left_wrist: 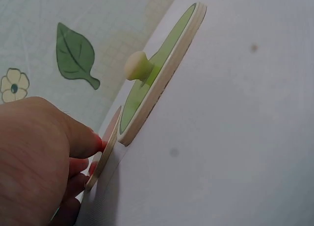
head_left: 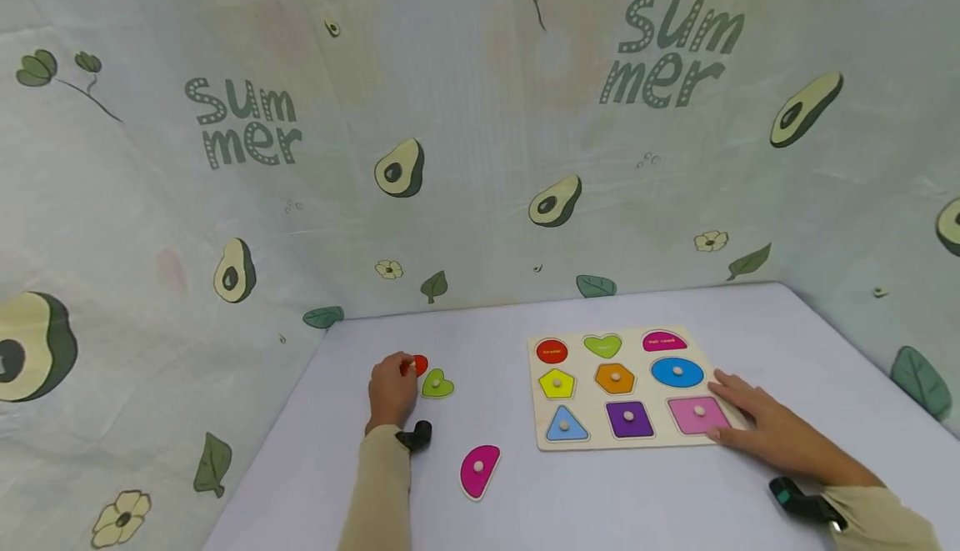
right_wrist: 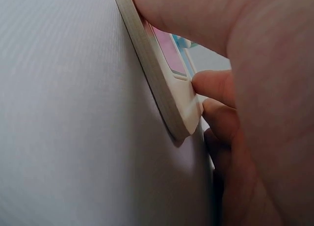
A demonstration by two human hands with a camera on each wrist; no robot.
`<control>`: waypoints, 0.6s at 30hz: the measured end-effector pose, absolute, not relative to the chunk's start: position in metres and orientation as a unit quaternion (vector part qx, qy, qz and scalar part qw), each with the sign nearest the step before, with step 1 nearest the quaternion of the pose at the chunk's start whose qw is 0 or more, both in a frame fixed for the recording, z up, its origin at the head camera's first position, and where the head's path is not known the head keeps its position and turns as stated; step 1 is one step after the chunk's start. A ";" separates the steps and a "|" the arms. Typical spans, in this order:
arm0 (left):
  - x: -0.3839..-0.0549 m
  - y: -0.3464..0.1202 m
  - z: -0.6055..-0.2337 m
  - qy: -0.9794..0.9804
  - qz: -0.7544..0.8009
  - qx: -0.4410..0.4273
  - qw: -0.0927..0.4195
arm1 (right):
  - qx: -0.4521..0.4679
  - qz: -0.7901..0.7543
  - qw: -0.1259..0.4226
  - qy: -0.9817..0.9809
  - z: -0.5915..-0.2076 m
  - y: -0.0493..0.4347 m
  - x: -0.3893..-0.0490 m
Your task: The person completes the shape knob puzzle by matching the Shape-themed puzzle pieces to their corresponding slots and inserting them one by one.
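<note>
One left hand pinches a red piece in its fingers beside a green heart on the worktop; the right hand, fingers outstretched, touches the right edge of a shape board.

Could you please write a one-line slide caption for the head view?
Left hand pinches a red piece beside a green heart while the right hand rests on the puzzle board.

White table bears 1 board, green heart, magenta semicircle.
</note>
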State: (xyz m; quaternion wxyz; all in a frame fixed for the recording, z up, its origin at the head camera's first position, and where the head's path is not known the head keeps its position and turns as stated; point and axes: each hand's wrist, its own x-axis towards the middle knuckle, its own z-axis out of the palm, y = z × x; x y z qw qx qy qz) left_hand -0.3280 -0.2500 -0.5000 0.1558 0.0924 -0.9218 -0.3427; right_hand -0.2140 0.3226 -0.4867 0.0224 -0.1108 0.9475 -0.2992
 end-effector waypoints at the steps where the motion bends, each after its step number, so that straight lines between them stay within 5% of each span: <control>1: -0.328 -0.251 -0.499 -0.922 -0.343 0.092 0.156 | -0.111 -0.297 0.020 0.948 -0.487 0.322 -0.216; 18: -0.328 -0.249 -0.496 -0.915 -0.360 0.099 0.150 | -0.097 -0.308 0.030 0.946 -0.489 0.319 -0.217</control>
